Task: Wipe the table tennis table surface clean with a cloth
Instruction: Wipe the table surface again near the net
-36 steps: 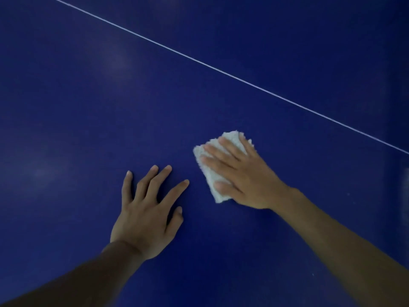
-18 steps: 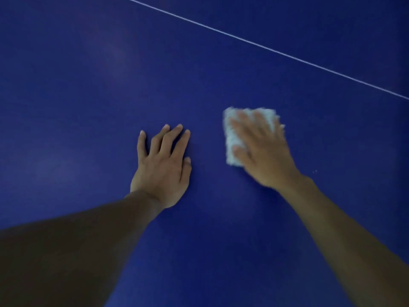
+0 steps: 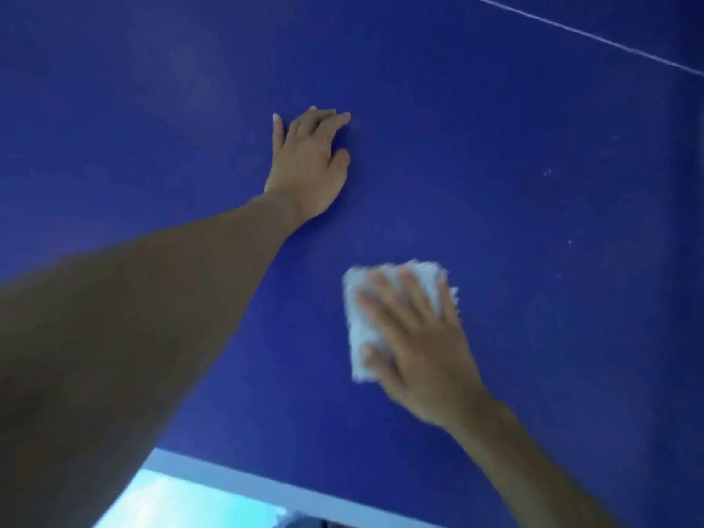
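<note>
The dark blue table tennis table (image 3: 533,337) fills the view. A folded white cloth (image 3: 360,322) lies flat on it at centre right. My right hand (image 3: 411,337) presses on the cloth with straight, spread fingers and covers most of it; the hand is motion-blurred. My left hand (image 3: 310,165) rests on the bare surface farther away, above and left of the cloth, its fingers slightly bent and its arm stretched out.
A thin white line (image 3: 594,36) crosses the top right corner. The table's near edge with its pale border (image 3: 244,478) runs along the bottom, with bright floor (image 3: 183,508) below it. Small pale specks (image 3: 547,172) dot the surface to the right of the hands.
The view has shifted so the table's near edge now shows. My right hand has dragged the cloth back toward me, while my left hand now lies farther out than the cloth.
</note>
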